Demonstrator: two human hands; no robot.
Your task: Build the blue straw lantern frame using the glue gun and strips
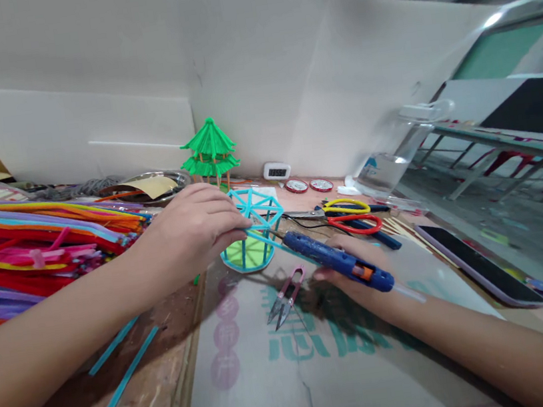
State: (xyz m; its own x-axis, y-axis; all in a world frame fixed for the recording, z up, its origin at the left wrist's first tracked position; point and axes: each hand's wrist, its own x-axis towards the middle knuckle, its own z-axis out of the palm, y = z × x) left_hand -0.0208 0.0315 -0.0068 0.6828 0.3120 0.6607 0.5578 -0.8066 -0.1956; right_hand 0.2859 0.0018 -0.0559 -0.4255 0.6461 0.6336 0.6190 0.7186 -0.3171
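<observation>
Holding glue gun [332,257]; light-blue frame [250,205] nearby

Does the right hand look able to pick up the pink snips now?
Probably not: the right hand is occupied by the blue glue gun, although the pink snips lie uncovered nearby.

Two red-rimmed discs [296,186] are lying at two o'clock, two flat light-blue strips [117,397] at eight; one blue plastic glue gun [332,254] is slanting at four, one green two-tiered pagoda [213,141] standing at eleven.
</observation>
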